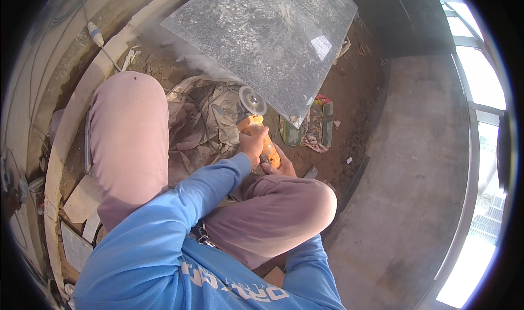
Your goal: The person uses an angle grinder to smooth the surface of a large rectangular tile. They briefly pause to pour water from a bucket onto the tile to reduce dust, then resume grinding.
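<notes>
A yellow angle grinder point(269, 149) is held between my knees in both hands. My left hand point(252, 145) wraps round its body close to the head. My right hand point(281, 166) grips the rear end, its arm partly hidden behind my right knee. The grinder's round disc point(252, 100) is at the near edge of a dark grey speckled stone slab point(262, 37). Pale dust drifts along that edge to the left. Whether the disc touches the stone I cannot tell.
Crumpled cloth sacking point(204, 113) lies under the slab's left edge. A patterned bundle point(316, 125) sits by its near corner. A cable with a connector point(95, 34) runs along the left ledge. Tile pieces point(76, 244) lie at lower left; a concrete surface point(409, 201) spans the right.
</notes>
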The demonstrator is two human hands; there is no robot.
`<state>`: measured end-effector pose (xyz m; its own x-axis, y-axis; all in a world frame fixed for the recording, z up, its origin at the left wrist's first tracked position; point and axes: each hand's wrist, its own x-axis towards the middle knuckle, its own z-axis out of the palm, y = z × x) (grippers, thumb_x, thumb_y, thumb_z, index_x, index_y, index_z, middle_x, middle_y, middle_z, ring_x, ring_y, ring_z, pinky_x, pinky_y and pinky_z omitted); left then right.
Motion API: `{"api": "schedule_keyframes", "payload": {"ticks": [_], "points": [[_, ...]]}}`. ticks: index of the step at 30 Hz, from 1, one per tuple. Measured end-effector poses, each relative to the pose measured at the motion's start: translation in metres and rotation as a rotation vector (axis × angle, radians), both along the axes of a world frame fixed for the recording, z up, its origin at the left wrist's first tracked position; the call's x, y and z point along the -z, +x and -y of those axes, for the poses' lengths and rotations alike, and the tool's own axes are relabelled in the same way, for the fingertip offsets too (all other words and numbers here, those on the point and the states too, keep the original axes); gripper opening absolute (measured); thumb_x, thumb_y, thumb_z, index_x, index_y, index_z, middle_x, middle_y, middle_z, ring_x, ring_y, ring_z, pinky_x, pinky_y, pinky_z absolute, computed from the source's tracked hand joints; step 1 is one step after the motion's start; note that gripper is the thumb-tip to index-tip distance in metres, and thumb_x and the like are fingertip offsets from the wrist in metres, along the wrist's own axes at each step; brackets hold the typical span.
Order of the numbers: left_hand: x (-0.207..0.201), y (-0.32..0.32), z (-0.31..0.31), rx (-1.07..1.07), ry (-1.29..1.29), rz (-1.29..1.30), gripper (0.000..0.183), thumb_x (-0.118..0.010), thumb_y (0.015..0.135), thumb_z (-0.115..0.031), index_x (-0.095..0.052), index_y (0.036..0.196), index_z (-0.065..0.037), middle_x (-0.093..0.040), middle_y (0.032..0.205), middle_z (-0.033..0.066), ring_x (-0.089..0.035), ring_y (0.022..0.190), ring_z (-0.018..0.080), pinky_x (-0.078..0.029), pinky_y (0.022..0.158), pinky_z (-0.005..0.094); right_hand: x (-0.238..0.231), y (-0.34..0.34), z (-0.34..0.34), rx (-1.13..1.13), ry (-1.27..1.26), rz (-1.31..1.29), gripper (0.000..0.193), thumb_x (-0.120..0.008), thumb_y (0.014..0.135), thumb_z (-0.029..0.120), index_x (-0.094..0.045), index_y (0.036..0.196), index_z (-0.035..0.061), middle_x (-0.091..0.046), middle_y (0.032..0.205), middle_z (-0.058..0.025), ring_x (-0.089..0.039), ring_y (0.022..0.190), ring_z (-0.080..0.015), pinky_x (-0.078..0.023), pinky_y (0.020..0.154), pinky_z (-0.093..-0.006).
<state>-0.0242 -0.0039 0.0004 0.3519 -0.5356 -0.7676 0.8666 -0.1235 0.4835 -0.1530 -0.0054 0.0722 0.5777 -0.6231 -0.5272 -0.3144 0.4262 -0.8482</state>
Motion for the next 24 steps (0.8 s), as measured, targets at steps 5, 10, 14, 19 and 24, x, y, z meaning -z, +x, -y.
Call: {"api": "schedule_keyframes", "payload": {"ticks": [5,10,14,19,24], "points": [[-0.01,0.009,0.001,-0.007,0.019,-0.018,0.048,-0.08,0.079,-0.022,-0.056,0.115,-0.001,-0.063,0.105,0.009,-0.063,0.093,0.0204,-0.052,0.078,0.0396,-0.004,0.007,0.004,-0.015,0.033,-0.025,0.086,-0.077,0.088,0.022,-0.025,0.152,-0.0022,-0.052,0.137,-0.0094,-0.051,0.123,-0.0143,-0.041,0.1,-0.0277],[-0.005,0.012,0.003,0.0,-0.053,-0.019,0.043,-0.08,0.08,-0.021,-0.058,0.112,-0.002,-0.063,0.104,0.0077,-0.063,0.092,0.0195,-0.052,0.077,0.039,-0.008,0.011,0.007,-0.023,0.009,-0.08,0.086,-0.076,0.086,0.022,-0.026,0.152,-0.0011,-0.056,0.133,-0.0095,-0.055,0.113,-0.0145,-0.045,0.093,-0.0282],[0.003,0.016,0.006,-0.045,-0.048,-0.007,0.041,-0.079,0.08,-0.02,-0.059,0.111,-0.002,-0.063,0.103,0.0069,-0.063,0.091,0.0189,-0.052,0.076,0.0383,-0.02,0.025,0.01,-0.061,0.002,-0.16,0.086,-0.077,0.086,0.027,-0.028,0.152,-0.0008,-0.056,0.131,-0.0095,-0.056,0.111,-0.0147,-0.045,0.091,-0.0284],[0.005,0.034,0.013,-0.027,-0.066,-0.068,0.052,-0.08,0.079,-0.018,-0.051,0.118,0.001,-0.061,0.107,0.0097,-0.063,0.094,0.0208,-0.052,0.081,0.0375,-0.003,0.034,0.014,-0.031,-0.109,-0.107,0.094,-0.082,0.081,0.04,-0.032,0.151,0.0001,-0.06,0.119,-0.0057,-0.055,0.095,-0.0111,-0.045,0.08,-0.0259],[0.009,0.038,0.017,-0.071,-0.06,-0.061,0.05,-0.08,0.079,-0.017,-0.052,0.117,0.0,-0.062,0.106,0.009,-0.062,0.091,0.0197,-0.052,0.079,0.0365,-0.008,0.041,0.019,-0.072,-0.072,-0.154,0.096,-0.082,0.08,0.039,-0.031,0.15,-0.0019,-0.057,0.133,-0.0141,-0.055,0.121,-0.0208,-0.042,0.101,-0.0333]]}}
